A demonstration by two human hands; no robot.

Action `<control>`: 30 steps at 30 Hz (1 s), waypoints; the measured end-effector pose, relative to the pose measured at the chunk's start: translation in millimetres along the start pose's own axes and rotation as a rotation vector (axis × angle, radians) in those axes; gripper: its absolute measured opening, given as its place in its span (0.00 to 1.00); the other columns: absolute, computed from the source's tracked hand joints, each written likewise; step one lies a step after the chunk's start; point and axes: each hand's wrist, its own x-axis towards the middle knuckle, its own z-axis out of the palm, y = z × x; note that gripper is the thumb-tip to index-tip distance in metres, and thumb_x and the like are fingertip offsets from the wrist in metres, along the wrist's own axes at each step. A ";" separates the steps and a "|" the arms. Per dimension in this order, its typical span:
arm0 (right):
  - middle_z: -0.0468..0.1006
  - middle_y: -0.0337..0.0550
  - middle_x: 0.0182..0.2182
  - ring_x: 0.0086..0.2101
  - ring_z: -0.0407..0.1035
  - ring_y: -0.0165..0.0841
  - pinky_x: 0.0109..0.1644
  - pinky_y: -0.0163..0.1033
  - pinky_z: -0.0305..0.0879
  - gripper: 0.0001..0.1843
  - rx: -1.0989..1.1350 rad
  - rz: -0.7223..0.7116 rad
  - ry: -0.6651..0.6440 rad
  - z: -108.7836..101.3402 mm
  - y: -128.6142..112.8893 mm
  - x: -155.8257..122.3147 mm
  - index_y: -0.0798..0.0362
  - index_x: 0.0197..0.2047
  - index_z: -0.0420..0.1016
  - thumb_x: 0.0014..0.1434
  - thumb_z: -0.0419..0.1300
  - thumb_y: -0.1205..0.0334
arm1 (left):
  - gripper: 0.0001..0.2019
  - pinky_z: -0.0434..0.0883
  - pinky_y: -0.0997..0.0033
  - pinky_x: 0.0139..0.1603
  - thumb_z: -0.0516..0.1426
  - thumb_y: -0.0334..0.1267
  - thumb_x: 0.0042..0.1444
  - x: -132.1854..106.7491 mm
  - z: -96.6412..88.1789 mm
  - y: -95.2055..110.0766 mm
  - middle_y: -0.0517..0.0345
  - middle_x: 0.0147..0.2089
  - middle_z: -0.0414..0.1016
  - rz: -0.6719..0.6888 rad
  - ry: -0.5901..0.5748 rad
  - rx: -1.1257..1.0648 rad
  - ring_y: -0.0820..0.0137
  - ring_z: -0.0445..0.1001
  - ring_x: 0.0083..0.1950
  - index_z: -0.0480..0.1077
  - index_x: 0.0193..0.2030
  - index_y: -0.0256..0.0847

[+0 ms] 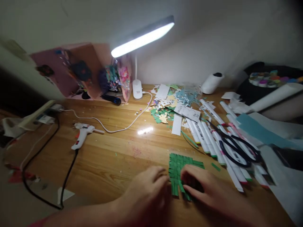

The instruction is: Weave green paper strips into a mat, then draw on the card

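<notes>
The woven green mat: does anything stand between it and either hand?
Nothing visible does: the right hand pinches a strip of the woven green mat, and the left hand is at its left edge, contact unclear.

One wall, plain, pale grey (203, 41), running behind the desk and falling into deep shadow at far left. One desk, wooden, light brown with visible grain (123, 151), set against the wall; at its lower left, a dim grey area (30, 208), floor or otherwise undetermined. One lamp, slim lit bar head (143, 37) on white stem and base, casting a bright reflection (145, 130) on the wood.
</notes>
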 end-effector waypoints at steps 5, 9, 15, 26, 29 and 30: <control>0.75 0.42 0.30 0.30 0.69 0.34 0.32 0.37 0.64 0.05 0.001 0.027 -0.080 6.6 10.8 5.0 0.50 0.32 0.68 0.60 0.54 0.63 | 0.23 0.56 0.40 0.63 0.47 0.39 0.64 -42.0 -55.0 -73.2 0.38 0.65 0.55 -0.606 0.565 0.468 0.50 0.53 0.68 0.52 0.64 0.38; 0.76 0.45 0.29 0.29 0.70 0.35 0.32 0.38 0.65 0.06 0.051 0.027 -0.105 2.7 5.1 8.8 0.51 0.30 0.69 0.59 0.55 0.62 | 0.26 0.55 0.42 0.64 0.46 0.43 0.63 -74.8 -69.9 -119.7 0.27 0.64 0.54 -0.746 0.578 0.576 0.45 0.51 0.67 0.53 0.62 0.24; 0.75 0.43 0.29 0.28 0.68 0.32 0.31 0.35 0.63 0.04 0.042 0.045 -0.094 -3.9 -2.4 11.0 0.52 0.31 0.69 0.58 0.55 0.65 | 0.25 0.59 0.43 0.61 0.45 0.45 0.63 -78.4 -67.2 -124.4 0.30 0.65 0.52 -0.793 0.610 0.660 0.43 0.54 0.66 0.56 0.60 0.27; 0.73 0.38 0.31 0.30 0.65 0.28 0.33 0.31 0.60 0.02 0.110 -0.009 -0.024 -9.7 -2.5 7.4 0.53 0.34 0.71 0.56 0.58 0.68 | 0.29 0.68 0.41 0.51 0.51 0.45 0.58 -77.4 -85.4 -135.3 0.31 0.53 0.69 -0.816 0.620 0.804 0.38 0.69 0.54 0.58 0.59 0.22; 0.73 0.37 0.30 0.29 0.64 0.27 0.32 0.31 0.58 0.02 0.104 -0.042 0.004 -10.1 -1.5 7.6 0.54 0.34 0.71 0.55 0.58 0.69 | 0.28 0.67 0.32 0.48 0.50 0.46 0.60 -75.4 -94.7 -130.3 0.33 0.55 0.68 -0.828 0.567 0.705 0.33 0.67 0.55 0.56 0.61 0.25; 0.72 0.37 0.30 0.29 0.64 0.27 0.32 0.30 0.58 0.02 0.098 -0.049 0.011 -10.0 -1.4 7.5 0.54 0.33 0.71 0.55 0.59 0.70 | 0.28 0.66 0.30 0.48 0.48 0.46 0.62 -72.0 -95.8 -123.6 0.33 0.56 0.67 -0.806 0.558 0.674 0.32 0.65 0.57 0.56 0.61 0.25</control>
